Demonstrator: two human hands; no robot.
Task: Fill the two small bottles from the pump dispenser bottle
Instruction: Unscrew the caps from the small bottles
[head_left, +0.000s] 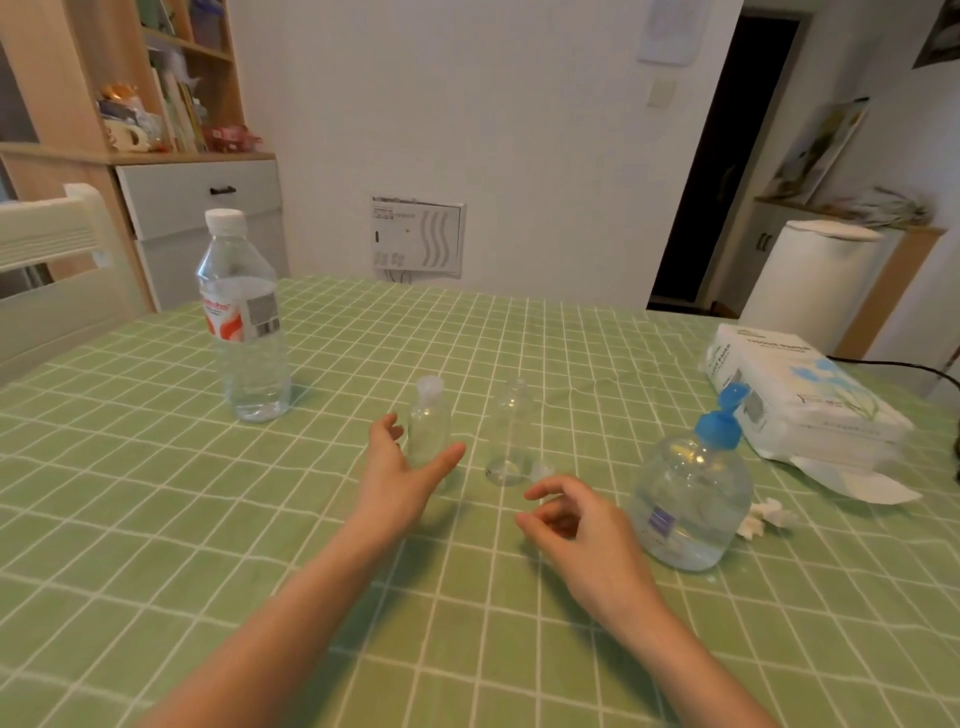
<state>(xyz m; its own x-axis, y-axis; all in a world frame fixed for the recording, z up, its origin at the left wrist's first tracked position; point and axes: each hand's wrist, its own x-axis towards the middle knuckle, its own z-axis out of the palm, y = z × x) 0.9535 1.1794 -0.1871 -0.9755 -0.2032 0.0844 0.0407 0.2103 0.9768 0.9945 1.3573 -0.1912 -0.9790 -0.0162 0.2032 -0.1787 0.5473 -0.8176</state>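
The table (156, 519), spread with a green checked cloth, is set before a white wall. The pump dispenser bottle (691, 499) is stood at 3 o'clock of the right hand (576, 530), which is loosely curled with nothing held. The left hand (402, 473) is held open, thumb and fingers spread either side of the capped small bottle (429, 423); contact cannot be told. The uncapped small bottle (511, 431) is stood at 3 o'clock of the capped one.
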